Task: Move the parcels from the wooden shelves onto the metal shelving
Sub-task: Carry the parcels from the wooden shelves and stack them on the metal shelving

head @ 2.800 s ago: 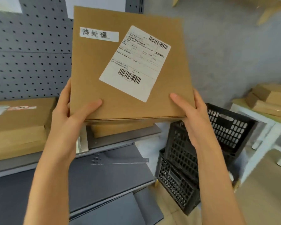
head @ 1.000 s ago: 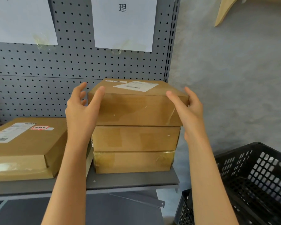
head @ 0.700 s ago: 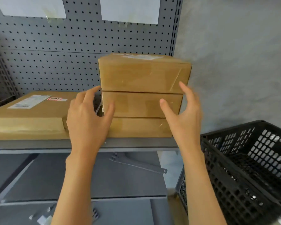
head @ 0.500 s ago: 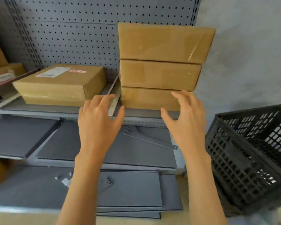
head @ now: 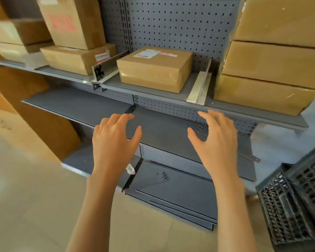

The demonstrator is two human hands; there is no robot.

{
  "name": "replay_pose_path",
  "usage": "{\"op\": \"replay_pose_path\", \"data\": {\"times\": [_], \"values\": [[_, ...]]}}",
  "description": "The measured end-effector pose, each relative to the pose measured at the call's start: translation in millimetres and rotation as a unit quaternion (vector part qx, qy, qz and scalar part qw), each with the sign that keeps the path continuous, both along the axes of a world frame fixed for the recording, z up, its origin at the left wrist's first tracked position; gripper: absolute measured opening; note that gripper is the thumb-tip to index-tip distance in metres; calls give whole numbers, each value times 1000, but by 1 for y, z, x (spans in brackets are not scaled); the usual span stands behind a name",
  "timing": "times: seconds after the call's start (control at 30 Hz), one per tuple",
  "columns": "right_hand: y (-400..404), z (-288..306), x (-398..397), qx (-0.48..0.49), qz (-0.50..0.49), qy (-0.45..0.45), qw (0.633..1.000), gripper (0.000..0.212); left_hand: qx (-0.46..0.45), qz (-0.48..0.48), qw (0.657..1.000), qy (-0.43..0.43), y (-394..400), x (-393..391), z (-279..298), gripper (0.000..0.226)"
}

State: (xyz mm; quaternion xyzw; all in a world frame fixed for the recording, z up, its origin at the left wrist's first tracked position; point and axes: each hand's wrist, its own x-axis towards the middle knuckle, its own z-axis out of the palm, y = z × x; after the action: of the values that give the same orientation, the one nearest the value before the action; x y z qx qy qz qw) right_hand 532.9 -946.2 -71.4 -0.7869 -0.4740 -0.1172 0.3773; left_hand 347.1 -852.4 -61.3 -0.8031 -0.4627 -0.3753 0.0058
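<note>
A stack of three flat cardboard parcels (head: 273, 57) stands at the right end of the grey metal shelving (head: 153, 92). A two-parcel stack with a white label (head: 154, 68) sits in the middle bay between metal dividers. More boxes (head: 76, 33) fill the left bay. My left hand (head: 115, 140) and my right hand (head: 215, 142) hover empty, fingers spread, below the loaded shelf and in front of a lower bare shelf (head: 164, 131). Neither hand touches a parcel.
A black plastic crate (head: 295, 202) stands on the floor at the lower right. Large cardboard cartons (head: 25, 128) lean at the left beside the shelving. Grey shelf panels (head: 171, 193) lie near the floor below my hands. A pegboard back (head: 180, 24) rises behind the parcels.
I set the labelled parcel on top of the right stack and let go. Both hands have dropped away and pulled back, and my view has swung left and down.
</note>
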Motion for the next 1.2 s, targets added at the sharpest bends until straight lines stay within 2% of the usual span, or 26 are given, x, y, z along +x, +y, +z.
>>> {"op": "replay_pose_path", "data": {"times": [0.27,0.43,0.67,0.97,1.2], "values": [[93,2,-122,-11,101,10,995,44,1,112,993,-29,51,-145,12,29],[178,7,-241,2,177,19,984,43,7,198,980,-31,91,-276,18,28],[269,12,-414,10,292,14,956,40,-14,302,952,-39,135,-438,22,36],[364,-2,-551,-18,378,-24,925,41,-48,370,925,-71,200,-559,4,37],[476,-10,-639,-26,405,-22,914,41,-40,395,916,-57,299,-644,4,37]]}}
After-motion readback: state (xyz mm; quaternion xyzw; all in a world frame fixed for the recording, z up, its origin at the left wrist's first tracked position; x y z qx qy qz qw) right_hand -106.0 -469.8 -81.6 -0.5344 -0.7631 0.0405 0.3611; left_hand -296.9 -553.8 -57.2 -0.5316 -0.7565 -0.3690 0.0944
